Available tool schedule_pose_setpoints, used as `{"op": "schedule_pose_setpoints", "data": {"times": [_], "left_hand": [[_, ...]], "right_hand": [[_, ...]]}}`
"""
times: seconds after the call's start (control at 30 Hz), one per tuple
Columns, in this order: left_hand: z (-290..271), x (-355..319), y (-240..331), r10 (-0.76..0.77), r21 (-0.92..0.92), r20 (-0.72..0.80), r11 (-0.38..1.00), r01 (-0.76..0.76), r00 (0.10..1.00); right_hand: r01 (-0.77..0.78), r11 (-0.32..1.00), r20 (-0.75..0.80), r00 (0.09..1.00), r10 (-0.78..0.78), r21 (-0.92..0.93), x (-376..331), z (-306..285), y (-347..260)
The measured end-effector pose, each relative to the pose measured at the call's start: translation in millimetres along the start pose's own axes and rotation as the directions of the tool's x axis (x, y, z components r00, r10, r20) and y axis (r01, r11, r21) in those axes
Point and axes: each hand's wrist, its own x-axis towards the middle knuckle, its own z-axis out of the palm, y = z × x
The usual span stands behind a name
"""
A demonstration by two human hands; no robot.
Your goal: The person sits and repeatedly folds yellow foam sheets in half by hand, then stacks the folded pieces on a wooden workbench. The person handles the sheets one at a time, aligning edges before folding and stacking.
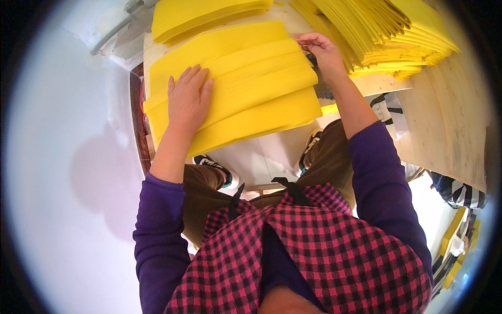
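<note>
Right now your left hand (188, 102) lies flat and open, palm down, on the fanned stack of yellow sheets (251, 83) in front of you. It pins the near-left part of the stack against the counter (376, 82). Your right hand (323, 49) sits at the far right corner of that same stack, fingers curled around the sheet edges; it looks like a pinch on a few top sheets, though the fingertips are partly hidden.

The stack lies in stepped layers, each sheet edge offset from the one above. A second yellow pile (204, 15) sits just behind it, and a taller fanned pile (397, 36) lies to the right, near your right hand. A bare wooden board (449, 120) leans at the right.

Judgement: the step in hand is squaring or separating sheets, one hand holding, one lifting. The next move calls for steady pressure from the left hand so that the lower layers do not slide while the right corner comes up.
</note>
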Motion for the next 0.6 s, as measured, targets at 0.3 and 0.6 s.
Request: {"op": "schedule_pose_setpoints", "data": {"times": [0.3, 0.6], "left_hand": [[3, -2, -3, 0.03, -0.042, -0.043, 0.999, -0.031, 0.999], [7, -3, -6, 0.036, -0.049, -0.06, 0.998, -0.038, 0.998]], "right_hand": [[0.2, 0.855, 0.084, 0.98, -0.183, -0.478, -4, 33, -34], [0.415, 0.383, 0.418, 0.905, -0.08, -0.825, -11, 134, -20]]}}
